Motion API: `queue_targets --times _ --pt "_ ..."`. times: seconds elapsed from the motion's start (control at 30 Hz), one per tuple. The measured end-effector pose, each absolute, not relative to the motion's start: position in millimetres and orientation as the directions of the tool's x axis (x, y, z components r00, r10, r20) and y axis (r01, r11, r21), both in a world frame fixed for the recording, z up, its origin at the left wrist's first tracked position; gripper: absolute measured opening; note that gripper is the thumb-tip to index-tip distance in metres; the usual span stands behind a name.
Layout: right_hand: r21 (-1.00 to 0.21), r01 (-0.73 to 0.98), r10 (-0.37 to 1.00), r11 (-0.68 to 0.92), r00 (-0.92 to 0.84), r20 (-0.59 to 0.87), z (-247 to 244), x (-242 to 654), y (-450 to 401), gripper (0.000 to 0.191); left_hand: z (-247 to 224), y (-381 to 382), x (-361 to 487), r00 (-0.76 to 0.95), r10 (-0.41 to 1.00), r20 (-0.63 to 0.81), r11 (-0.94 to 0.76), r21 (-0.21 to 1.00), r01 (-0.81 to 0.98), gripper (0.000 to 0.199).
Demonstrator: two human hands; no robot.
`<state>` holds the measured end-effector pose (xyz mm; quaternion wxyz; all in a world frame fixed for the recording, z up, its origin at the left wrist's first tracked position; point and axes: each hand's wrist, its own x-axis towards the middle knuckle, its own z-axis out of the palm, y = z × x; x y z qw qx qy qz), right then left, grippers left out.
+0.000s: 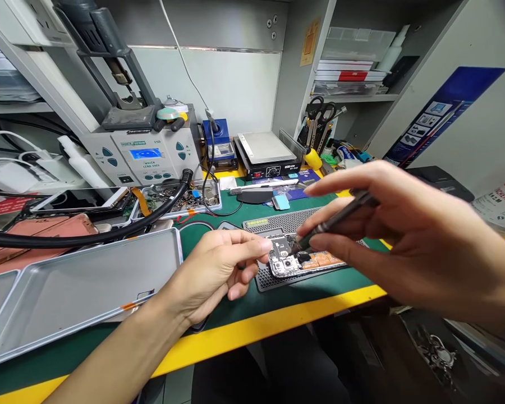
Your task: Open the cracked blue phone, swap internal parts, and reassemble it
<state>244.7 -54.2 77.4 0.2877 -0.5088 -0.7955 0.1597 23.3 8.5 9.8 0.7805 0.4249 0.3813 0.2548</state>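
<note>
An opened smartphone (289,264) lies on a dark perforated pad (269,284), showing its camera lenses, a dark cover plate and an orange area. At the phone's left end, my left hand (219,261) pinches the edge between thumb and forefinger, its other fingers curled below. My right hand (416,247), slightly blurred, grips a slim dark screwdriver (340,216) slanting down to the left. The tool's tip is over the phone's board beside the cameras; whether it touches a screw cannot be made out. My right hand hides part of the phone's far end.
A grey tray (96,280) lies at left, under a black hose (160,216) from the hot air station (143,154). Behind stand a parts tray (206,196) and a small heating plate (271,154). Scissors (322,109) stand at back right. The yellow bench edge (235,335) runs in front.
</note>
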Motion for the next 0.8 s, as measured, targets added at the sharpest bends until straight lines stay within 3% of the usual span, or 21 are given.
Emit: queue_targets --times 0.07,0.17,0.33,0.8 --pt "-0.739 0.536 0.913 0.408 -0.221 0.344 77.0 243.3 -53.8 0.037 9.6 8.2 24.2 0.614 0.691 -0.382 0.549 0.830 -0.102 0.025" --pt "-0.844 0.385 0.925 0.374 -0.091 0.369 73.1 240.7 -53.2 0.038 10.8 5.9 25.8 0.629 0.688 -0.362 0.542 0.833 -0.113 0.025" --pt "-0.856 0.381 0.916 0.349 0.055 0.398 70.4 243.1 -54.8 0.042 17.9 1.6 28.7 0.621 0.702 -0.349 0.540 0.829 -0.144 0.024" --pt "-0.886 0.311 0.902 0.344 0.151 0.404 61.6 256.4 -61.4 0.041 24.2 -3.8 43.0 0.657 0.664 -0.356 0.591 0.789 -0.170 0.024"
